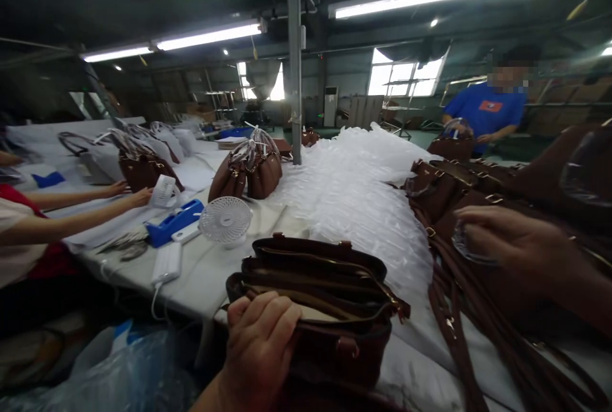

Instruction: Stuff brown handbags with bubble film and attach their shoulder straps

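A dark brown handbag (363, 351) stands with its top open at the near edge of the table, showing its compartments and a pale lining. My left hand (261, 342) is closed over the bag's near rim, fingers on top and thumb hidden. To the right, my right hand (521, 246) is over a heap of brown handbags (471, 198), its fingers curled around what looks like a clear plastic-wrapped handle (461, 243). Slight blur hides the exact grip. Long brown straps (454, 310) trail down beside the heap.
White packing pouches (354, 189) are piled behind the handbag. A small white fan (225, 219), a blue tape dispenser (174, 224) and a white power strip (167, 263) lie left. Finished-looking bags (262, 173) stand farther back. Co-workers are at left and at far right, one in a blue shirt (497, 112).
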A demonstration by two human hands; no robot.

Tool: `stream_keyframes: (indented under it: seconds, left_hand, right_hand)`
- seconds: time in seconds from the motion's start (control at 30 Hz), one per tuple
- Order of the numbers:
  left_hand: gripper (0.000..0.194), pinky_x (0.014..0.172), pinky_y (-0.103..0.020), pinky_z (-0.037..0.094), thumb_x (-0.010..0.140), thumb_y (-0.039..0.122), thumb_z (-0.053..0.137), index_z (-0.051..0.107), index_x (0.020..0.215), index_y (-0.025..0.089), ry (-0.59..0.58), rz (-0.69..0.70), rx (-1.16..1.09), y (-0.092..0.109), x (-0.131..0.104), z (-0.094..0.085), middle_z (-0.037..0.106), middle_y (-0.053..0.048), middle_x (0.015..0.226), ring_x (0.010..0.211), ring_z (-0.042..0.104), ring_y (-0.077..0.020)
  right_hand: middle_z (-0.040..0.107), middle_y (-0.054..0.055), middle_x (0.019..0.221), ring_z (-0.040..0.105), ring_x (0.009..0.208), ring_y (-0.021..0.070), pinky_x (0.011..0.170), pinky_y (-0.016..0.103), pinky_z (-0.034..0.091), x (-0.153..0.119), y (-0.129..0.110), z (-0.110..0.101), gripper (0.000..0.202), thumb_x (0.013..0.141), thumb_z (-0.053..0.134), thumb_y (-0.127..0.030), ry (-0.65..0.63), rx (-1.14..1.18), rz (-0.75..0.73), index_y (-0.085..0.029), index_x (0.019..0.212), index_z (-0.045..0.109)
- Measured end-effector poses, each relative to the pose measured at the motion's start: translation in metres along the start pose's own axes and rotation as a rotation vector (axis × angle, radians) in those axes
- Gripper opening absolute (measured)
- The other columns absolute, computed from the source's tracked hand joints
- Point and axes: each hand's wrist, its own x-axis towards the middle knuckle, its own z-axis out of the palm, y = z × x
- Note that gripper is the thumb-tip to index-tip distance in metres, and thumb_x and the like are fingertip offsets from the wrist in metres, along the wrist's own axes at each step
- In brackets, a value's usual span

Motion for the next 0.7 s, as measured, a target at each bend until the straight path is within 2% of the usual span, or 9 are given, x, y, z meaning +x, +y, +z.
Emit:
stream_keyframes:
  seconds: [0.07,0.17,0.27,0.33,0.4,0.47,0.5,0.6,0.7]
  left_hand:
    - [0.019,0.091,-0.040,0.033,0.102,0.024,0.055,0.073,0.098,0.023,0.022,-0.005,-0.005,0.000,-0.007,-0.004,0.078,0.001,0.095,0.095,0.068,-0.0209]
    - [0.021,0.093,-0.039,0.033,0.102,0.022,0.052,0.073,0.098,0.022,0.027,-0.003,0.011,0.001,-0.017,-0.011,0.078,0.001,0.096,0.097,0.067,-0.0195]
    - [0.025,0.108,-0.041,0.030,0.101,0.020,0.048,0.072,0.095,0.021,0.019,0.050,0.041,-0.004,-0.020,-0.022,0.079,0.000,0.098,0.104,0.067,-0.0196]
    - [0.024,0.118,-0.047,0.022,0.101,0.019,0.048,0.072,0.095,0.021,-0.015,0.106,0.068,-0.010,-0.017,-0.031,0.078,-0.002,0.109,0.115,0.066,-0.0223]
    - [0.023,0.120,-0.051,0.022,0.100,0.020,0.049,0.071,0.107,0.020,-0.113,0.136,0.110,-0.018,-0.013,-0.038,0.075,-0.005,0.121,0.121,0.064,-0.0258]
    - [0.024,0.107,-0.049,0.038,0.097,0.019,0.051,0.069,0.114,0.018,-0.235,0.139,0.143,-0.025,-0.009,-0.040,0.077,-0.006,0.107,0.105,0.069,-0.0262]
    - [0.021,0.096,-0.046,0.045,0.095,0.016,0.053,0.070,0.107,0.018,-0.291,0.138,0.142,-0.028,-0.009,-0.039,0.077,-0.004,0.092,0.089,0.071,-0.0248]
    - [0.015,0.066,-0.039,0.047,0.085,0.008,0.059,0.061,0.075,0.019,-0.381,0.175,0.108,-0.030,-0.008,-0.033,0.063,0.001,0.064,0.059,0.059,-0.0213]
    - [0.014,0.064,-0.038,0.047,0.082,0.010,0.061,0.057,0.072,0.019,-0.381,0.271,0.068,-0.028,-0.011,-0.030,0.061,0.000,0.065,0.059,0.055,-0.0208]
  right_hand:
    - [0.075,0.011,0.112,0.071,0.102,0.0205,0.091,0.034,0.056,-0.014,-0.066,0.035,0.024,0.096,0.060,-0.035,-0.199,0.268,-0.170,-0.021,0.109,0.074]
    - [0.072,0.010,0.125,0.068,0.113,0.0209,0.098,0.034,0.055,-0.032,-0.160,0.077,0.032,0.099,0.053,-0.026,-0.570,0.407,-0.295,-0.022,0.126,0.068]
    - [0.070,0.012,0.130,0.066,0.116,0.0262,0.101,0.037,0.052,-0.037,-0.215,0.105,0.035,0.095,0.057,-0.026,-0.884,0.349,-0.252,-0.019,0.128,0.068]
    - [0.074,0.011,0.121,0.070,0.105,0.0255,0.093,0.034,0.054,-0.035,-0.228,0.116,0.031,0.096,0.053,-0.027,-1.105,0.359,-0.276,-0.018,0.121,0.071]
    - [0.075,0.010,0.116,0.071,0.099,0.0238,0.088,0.032,0.054,-0.030,-0.231,0.123,0.032,0.097,0.051,-0.026,-1.290,0.405,-0.349,-0.018,0.119,0.072]
    - [0.075,0.009,0.116,0.071,0.099,0.0225,0.088,0.030,0.053,-0.024,-0.231,0.127,0.033,0.097,0.051,-0.026,-1.406,0.439,-0.392,-0.018,0.121,0.072]
    - [0.075,0.008,0.117,0.070,0.100,0.0219,0.090,0.029,0.053,-0.021,-0.230,0.130,0.033,0.097,0.051,-0.026,-1.447,0.450,-0.386,-0.018,0.122,0.072]
    - [0.073,0.005,0.127,0.068,0.112,0.0191,0.098,0.027,0.051,-0.011,-0.228,0.146,0.039,0.101,0.045,-0.022,-1.512,0.450,-0.337,-0.019,0.132,0.068]
    - [0.071,0.003,0.133,0.068,0.114,0.0164,0.098,0.022,0.051,-0.003,-0.221,0.178,0.037,0.097,0.056,-0.017,-1.368,0.251,-0.367,-0.021,0.131,0.069]
